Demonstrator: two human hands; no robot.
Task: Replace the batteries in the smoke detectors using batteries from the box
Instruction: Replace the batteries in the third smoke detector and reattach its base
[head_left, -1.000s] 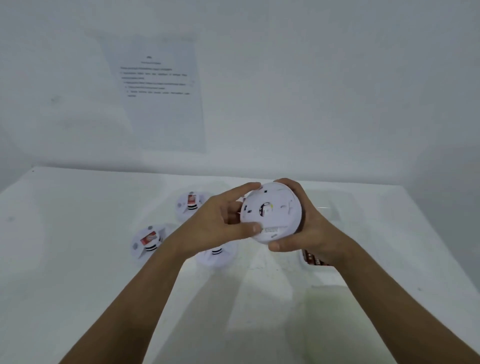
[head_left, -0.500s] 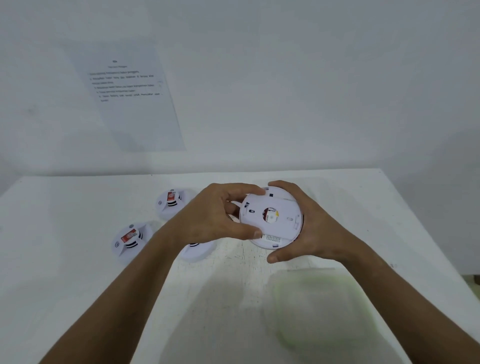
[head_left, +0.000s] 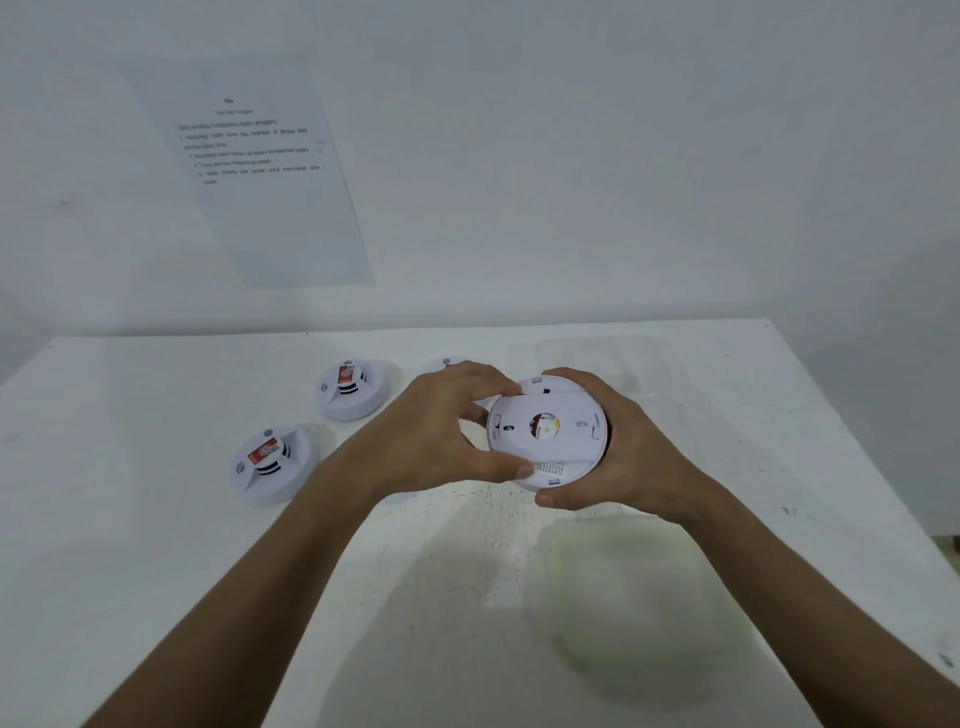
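I hold a round white smoke detector above the table, its back plate facing me. My right hand cups its right side and underside. My left hand grips the back plate's left edge with thumb and fingers. Two more white detectors, the near one and the far one, lie on the table at the left, each with a red label on top. A third detector peeks out behind my left hand. The clear box behind my right hand is mostly hidden, and I see no batteries.
A clear lid with a green rim lies on the white table at the near right. A printed sheet hangs on the wall behind. The table's right edge runs close to my right forearm.
The view has tilted down and shifted, so the lid came into sight. Both hands kept their hold on the detector, and the back plate has turned slightly.
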